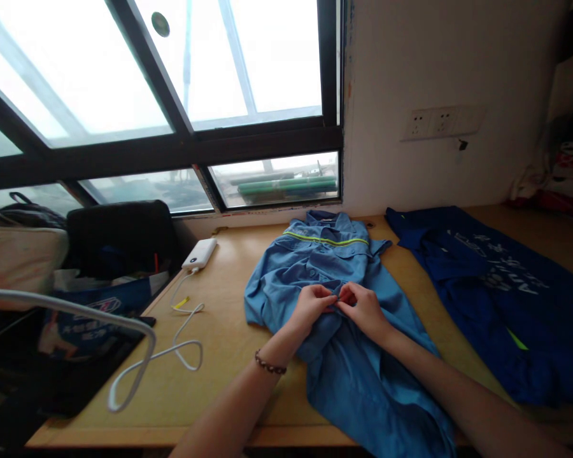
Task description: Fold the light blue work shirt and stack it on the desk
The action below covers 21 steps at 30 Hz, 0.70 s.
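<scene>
A light blue work shirt [310,261] with a yellow-green stripe across its chest lies face up on the wooden table, its collar toward the window. My left hand [314,304], with a braided bracelet at the wrist, pinches the shirt's front near the middle. Right beside it, my right hand [361,306] pinches the same stretch of cloth, fingertips almost meeting the left ones. What exactly sits between the fingertips is too small to make out. The lower part of the shirt hangs over the table's near edge.
Dark blue clothing [487,280] with white print covers the table's right side. A white power bank [199,254] with a white cable [176,348] lies on the left of the table [233,381]. Bags and a black chair [124,235] stand left; wall sockets [442,122] are behind.
</scene>
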Motion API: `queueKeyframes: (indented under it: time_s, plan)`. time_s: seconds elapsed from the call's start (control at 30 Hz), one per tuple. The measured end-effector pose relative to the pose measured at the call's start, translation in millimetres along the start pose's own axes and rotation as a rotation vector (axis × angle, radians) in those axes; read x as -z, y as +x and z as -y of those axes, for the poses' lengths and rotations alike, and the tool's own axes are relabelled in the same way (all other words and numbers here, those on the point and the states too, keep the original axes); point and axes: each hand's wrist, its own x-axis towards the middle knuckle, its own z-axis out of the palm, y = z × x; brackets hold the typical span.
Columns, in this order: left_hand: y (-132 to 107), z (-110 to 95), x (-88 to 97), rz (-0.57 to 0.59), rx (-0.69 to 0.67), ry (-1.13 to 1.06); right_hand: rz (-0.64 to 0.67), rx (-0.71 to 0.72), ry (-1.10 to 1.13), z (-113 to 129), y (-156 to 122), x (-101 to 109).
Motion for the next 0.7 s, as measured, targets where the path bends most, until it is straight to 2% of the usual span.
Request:
queueKeyframes:
  time_s: [0.1, 0.2, 0.3, 0.37, 0.47, 0.63, 0.7]
  plan:
    - [0, 1, 0.7, -0.010, 0.087, -0.097, -0.001, 0.000, -0.009, 0, 0, 1]
    - [2, 4, 2.3, 0.029, 0.181, -0.214, -0.007, 0.012, -0.018, 3, 0, 1]
    - [4, 7, 3.2, 0.041, 0.223, -0.275, -0.019, 0.007, 0.005, 4, -1, 2]
    - [5, 8, 2.7, 0.029, 0.237, -0.288, -0.027, -0.048, 0.061, 2, 0, 1]
    - [3, 7, 0.7, 0.007, 0.206, -0.295, -0.008, -0.247, 0.293, -5, 4, 0]
    - [1, 5, -1.9, 0.045, 0.081, -0.245, 0.118, -0.725, 0.919, -18, 8, 1]
    - [1, 4, -2.1, 0.074, 0.039, -0.201, 0.162, -0.790, 0.995, -22, 8, 3]
